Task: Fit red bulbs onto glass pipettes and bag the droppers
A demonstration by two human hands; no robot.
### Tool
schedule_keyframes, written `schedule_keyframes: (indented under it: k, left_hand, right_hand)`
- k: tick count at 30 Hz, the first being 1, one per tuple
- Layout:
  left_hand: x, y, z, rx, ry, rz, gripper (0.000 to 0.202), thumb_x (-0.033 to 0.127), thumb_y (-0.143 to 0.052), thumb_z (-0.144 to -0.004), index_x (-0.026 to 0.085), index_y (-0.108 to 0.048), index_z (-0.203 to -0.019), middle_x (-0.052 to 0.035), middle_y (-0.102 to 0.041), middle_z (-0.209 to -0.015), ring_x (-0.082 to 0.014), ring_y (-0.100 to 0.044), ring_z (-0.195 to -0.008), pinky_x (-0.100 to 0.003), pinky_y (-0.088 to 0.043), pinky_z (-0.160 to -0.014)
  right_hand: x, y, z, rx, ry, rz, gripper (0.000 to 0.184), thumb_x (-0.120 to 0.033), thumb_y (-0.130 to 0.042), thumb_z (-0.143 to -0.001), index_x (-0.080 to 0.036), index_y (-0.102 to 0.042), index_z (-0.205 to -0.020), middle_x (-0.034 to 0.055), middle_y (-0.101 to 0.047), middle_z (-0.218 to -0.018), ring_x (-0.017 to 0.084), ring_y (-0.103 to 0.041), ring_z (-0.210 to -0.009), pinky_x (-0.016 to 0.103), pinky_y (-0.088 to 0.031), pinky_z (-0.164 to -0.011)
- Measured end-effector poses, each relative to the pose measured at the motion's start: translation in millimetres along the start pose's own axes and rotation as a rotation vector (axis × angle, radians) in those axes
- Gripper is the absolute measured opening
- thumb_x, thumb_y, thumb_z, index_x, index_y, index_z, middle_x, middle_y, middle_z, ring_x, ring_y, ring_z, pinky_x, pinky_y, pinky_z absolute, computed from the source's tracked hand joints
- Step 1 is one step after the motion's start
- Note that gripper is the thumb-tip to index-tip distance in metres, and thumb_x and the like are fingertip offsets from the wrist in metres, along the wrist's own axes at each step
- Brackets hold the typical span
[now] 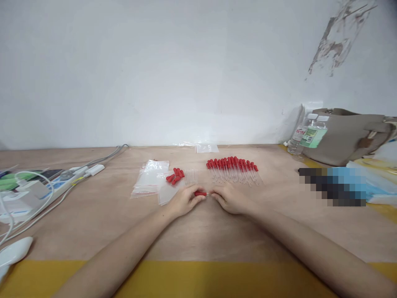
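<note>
Between my hands lies a red rubber dropper bulb [201, 193], pinched by the thumb and fingers of my left hand [185, 200]. My right hand [228, 198] is closed on a thin glass tube [209, 194] that meets the bulb's open end; most of the tube is hidden by the fingers. Several loose red bulbs [175, 175] lie on plastic zip bags [151, 178] beyond my left hand. Beside them is a row of bare glass tubes [191, 176]. Behind my right hand, many droppers [233, 167] with red bulbs lie side by side, bulbs toward the wall.
At the left are a power strip [58, 182] with white cables and a white object [16, 251]. On the right stand two bottles [314, 134], a grey bag [344, 136] and a blurred patch [338, 186]. A small clear bag [206, 148] lies by the wall.
</note>
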State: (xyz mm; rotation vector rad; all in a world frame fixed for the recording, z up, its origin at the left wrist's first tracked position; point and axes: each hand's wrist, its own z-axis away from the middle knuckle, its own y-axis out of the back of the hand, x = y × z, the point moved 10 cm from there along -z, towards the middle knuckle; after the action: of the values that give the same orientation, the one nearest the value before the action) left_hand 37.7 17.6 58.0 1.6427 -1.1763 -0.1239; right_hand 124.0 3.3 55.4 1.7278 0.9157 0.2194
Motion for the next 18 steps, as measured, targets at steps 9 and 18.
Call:
schedule_keyframes:
  k: [9,18]
  left_hand:
    - [-67.8,71.5,12.0,0.385,0.298,-0.601,0.023,0.032,-0.052,-0.076,0.021,-0.059,-0.094,-0.0091,-0.052,-0.104,-0.0284,-0.043,-0.098,-0.041,-0.036,-0.080]
    - [-88.1,63.5,13.1,0.284,0.352,-0.585,0.016,0.028,-0.048,-0.077,0.019,-0.060,-0.084,-0.0075,-0.055,-0.089,-0.0223,-0.050,-0.082,-0.034,-0.041,-0.073]
  right_hand:
    - [108.5,51.9,-6.1,0.317,-0.679,0.043,0.025,-0.035,-0.045,-0.077,-0.018,-0.060,-0.069,0.0046,-0.063,-0.072,0.017,-0.056,-0.070,0.027,-0.037,-0.062]
    - [154.1,31.0,-16.7,0.301,-1.006,0.176,0.038,-0.045,-0.040,-0.076,-0.016,-0.064,-0.076,0.0129,-0.064,-0.081,0.026,-0.057,-0.081,0.044,-0.029,-0.078]
